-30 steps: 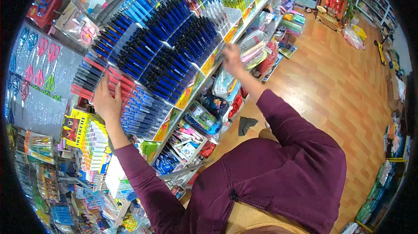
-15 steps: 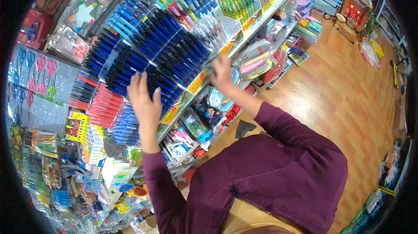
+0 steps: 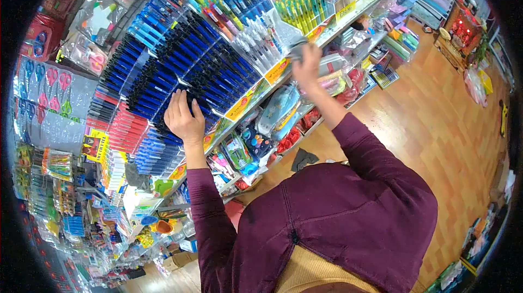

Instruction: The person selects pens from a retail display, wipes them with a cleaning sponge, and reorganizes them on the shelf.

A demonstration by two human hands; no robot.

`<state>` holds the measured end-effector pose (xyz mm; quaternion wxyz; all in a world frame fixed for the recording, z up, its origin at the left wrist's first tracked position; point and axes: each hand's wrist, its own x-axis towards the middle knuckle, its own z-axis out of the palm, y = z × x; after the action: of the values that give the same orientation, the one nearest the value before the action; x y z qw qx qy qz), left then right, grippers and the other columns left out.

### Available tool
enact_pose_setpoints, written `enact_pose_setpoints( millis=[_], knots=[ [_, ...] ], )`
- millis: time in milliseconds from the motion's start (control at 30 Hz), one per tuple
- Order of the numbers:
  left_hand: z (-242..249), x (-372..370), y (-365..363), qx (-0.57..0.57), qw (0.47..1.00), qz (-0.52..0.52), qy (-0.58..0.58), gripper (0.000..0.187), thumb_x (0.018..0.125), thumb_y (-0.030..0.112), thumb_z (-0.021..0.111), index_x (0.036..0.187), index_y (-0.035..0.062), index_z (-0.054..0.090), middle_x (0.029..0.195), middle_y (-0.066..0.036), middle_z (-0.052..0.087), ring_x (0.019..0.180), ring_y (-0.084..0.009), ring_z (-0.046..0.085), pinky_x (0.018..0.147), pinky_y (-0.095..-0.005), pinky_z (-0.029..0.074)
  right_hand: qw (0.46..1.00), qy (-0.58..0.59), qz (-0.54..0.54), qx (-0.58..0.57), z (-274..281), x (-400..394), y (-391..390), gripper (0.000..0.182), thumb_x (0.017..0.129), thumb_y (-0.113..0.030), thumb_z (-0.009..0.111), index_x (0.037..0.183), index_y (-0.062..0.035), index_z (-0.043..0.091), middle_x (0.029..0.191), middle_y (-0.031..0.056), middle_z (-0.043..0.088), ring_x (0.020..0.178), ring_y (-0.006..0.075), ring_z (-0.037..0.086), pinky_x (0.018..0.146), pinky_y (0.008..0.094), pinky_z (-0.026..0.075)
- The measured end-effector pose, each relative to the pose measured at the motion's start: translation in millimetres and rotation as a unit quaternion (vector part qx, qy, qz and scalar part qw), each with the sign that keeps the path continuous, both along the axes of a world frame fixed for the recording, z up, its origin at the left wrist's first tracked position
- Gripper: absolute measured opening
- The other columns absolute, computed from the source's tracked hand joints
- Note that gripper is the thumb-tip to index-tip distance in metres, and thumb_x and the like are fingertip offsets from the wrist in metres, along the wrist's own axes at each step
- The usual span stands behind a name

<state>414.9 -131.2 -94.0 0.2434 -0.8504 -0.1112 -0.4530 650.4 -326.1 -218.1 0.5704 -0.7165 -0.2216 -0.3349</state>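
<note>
My left hand [image 3: 185,117] rests with its fingers stretched out over the near edge of the rows of dark blue pens [image 3: 218,69]. My right hand [image 3: 308,68] is closed around a grey cloth [image 3: 297,49], slightly blurred, at the shelf's front edge. Clear-barrelled white pens [image 3: 259,40] stand just left of that cloth, and green and yellow pens [image 3: 302,7] lie beyond it. Red pens [image 3: 128,129] and lighter blue pens [image 3: 158,151] fill the compartments left of my left hand.
Yellow labels [image 3: 278,71] line the shelf front. Below are bagged goods [image 3: 278,116] on a lower shelf. Packaged scissors [image 3: 46,89] hang at the left. Wooden flooring [image 3: 403,124] stretches right, with a dark cloth-like piece [image 3: 303,159] near my body.
My right hand has slid the grey cloth along the shelf front, away to the upper right. My left hand stays over the pens, its fingers closer together. The view has shifted slightly.
</note>
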Motion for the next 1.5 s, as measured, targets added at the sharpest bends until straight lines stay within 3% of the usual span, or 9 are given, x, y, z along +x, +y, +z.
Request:
enact_pose_setpoints(
  millis=[167, 433, 633, 833, 1067, 1167, 1233, 1367, 1500],
  knots=[
    [0.8, 0.8, -2.1, -0.007, 1.0, -0.002, 0.004, 0.029, 0.081, 0.021, 0.06, 0.105, 0.0044, 0.06, 0.107, -0.01, 0.063, 0.101, -0.0238, 0.059, 0.082, -0.0343, 0.041, 0.903, -0.248, 0.334, -0.106, 11.1, -105.4, 43.3, 0.016, 0.064, -0.01, 0.06, 0.078, -0.0073, 0.052, 0.09, 0.0147, 0.05, 0.083, 0.0307, 0.05, 0.071, 0.0408, 0.043],
    [1.5, -0.4, -2.1, -0.018, 1.0, -0.007, -0.011, 0.027, 0.08, 0.02, 0.06, 0.102, 0.0053, 0.062, 0.105, -0.009, 0.064, 0.099, -0.0239, 0.06, 0.081, -0.0341, 0.041, 0.931, -0.24, 0.226, -0.157, -23.3, -49.5, 14.0, 0.009, 0.067, -0.008, 0.055, 0.076, -0.0097, 0.054, 0.098, 0.012, 0.053, 0.083, 0.0301, 0.054, 0.071, 0.0406, 0.044],
    [0.8, 0.9, -1.3, -0.013, 1.0, -0.013, -0.017, 0.027, 0.079, 0.02, 0.06, 0.102, 0.0058, 0.062, 0.104, -0.009, 0.064, 0.099, -0.0235, 0.061, 0.081, -0.0338, 0.041, 0.977, -0.107, 0.085, -0.163, -13.8, 22.4, -37.7, 0.03, 0.059, 0.003, 0.057, 0.088, -0.0056, 0.057, 0.099, 0.0169, 0.051, 0.093, 0.036, 0.048, 0.081, 0.0423, 0.041],
    [0.2, 1.1, 0.1, -0.004, 1.0, -0.011, -0.013, 0.027, 0.08, 0.021, 0.06, 0.103, 0.0057, 0.062, 0.105, -0.008, 0.064, 0.099, -0.0229, 0.061, 0.081, -0.0332, 0.041, 0.999, 0.01, -0.012, -0.037, -16.3, 67.8, -62.3, 0.03, 0.064, -0.002, 0.058, 0.095, -0.0005, 0.056, 0.099, 0.0198, 0.048, 0.094, 0.0384, 0.044, 0.085, 0.0451, 0.037],
    [1.2, 2.6, -3.3, 0.006, 1.0, -0.003, -0.013, 0.026, 0.083, 0.021, 0.058, 0.102, 0.0048, 0.063, 0.105, -0.008, 0.065, 0.099, -0.0231, 0.061, 0.082, -0.0328, 0.041, 0.996, 0.015, 0.038, -0.077, -7.8, 10.9, -16.3, 0.037, 0.06, -0.003, 0.064, 0.096, -0.0042, 0.052, 0.105, 0.021, 0.044, 0.096, 0.0389, 0.043, 0.085, 0.0471, 0.036],
    [0.6, 2.9, -2.5, 0.009, 1.0, -0.006, -0.017, 0.025, 0.083, 0.02, 0.058, 0.102, 0.0046, 0.063, 0.105, -0.008, 0.065, 0.099, -0.0233, 0.061, 0.082, -0.0329, 0.041, 0.986, -0.052, 0.125, -0.094, -20.4, -22.6, -9.6, 0.033, 0.058, -0.001, 0.063, 0.089, -0.0062, 0.053, 0.101, 0.0195, 0.045, 0.092, 0.0388, 0.044, 0.083, 0.0478, 0.038],
    [1.2, 3.2, -6.1, 0.009, 1.0, -0.003, -0.016, 0.025, 0.083, 0.02, 0.058, 0.102, 0.0044, 0.063, 0.105, -0.008, 0.065, 0.099, -0.0236, 0.061, 0.082, -0.033, 0.041, 0.917, -0.113, 0.33, -0.192, -29.6, -32.8, -12.3, 0.03, 0.058, 0.001, 0.061, 0.087, -0.0069, 0.056, 0.103, 0.0179, 0.049, 0.093, 0.0387, 0.046, 0.083, 0.0467, 0.04],
    [2.4, 4.3, -3.2, 0.019, 1.0, -0.012, -0.017, 0.025, 0.083, 0.019, 0.058, 0.102, 0.0041, 0.062, 0.105, -0.01, 0.064, 0.097, -0.0245, 0.061, 0.08, -0.0334, 0.043, 0.972, -0.073, 0.209, -0.075, -19.7, 20.8, -39.0, 0.029, 0.062, -0.004, 0.06, 0.091, -0.0086, 0.061, 0.109, 0.0151, 0.054, 0.104, 0.0345, 0.048, 0.089, 0.0435, 0.039],
    [2.6, 4.5, -6.0, 0.02, 1.0, -0.01, -0.016, 0.025, 0.083, 0.019, 0.058, 0.103, 0.0038, 0.062, 0.105, -0.01, 0.064, 0.097, -0.0242, 0.061, 0.08, -0.0336, 0.043, 0.995, 0.025, -0.056, 0.079, 12.6, 114.2, -79.6, 0.021, 0.07, -0.007, 0.057, 0.09, -0.0048, 0.06, 0.091, 0.016, 0.057, 0.089, 0.0345, 0.049, 0.08, 0.0439, 0.039]
  ],
)
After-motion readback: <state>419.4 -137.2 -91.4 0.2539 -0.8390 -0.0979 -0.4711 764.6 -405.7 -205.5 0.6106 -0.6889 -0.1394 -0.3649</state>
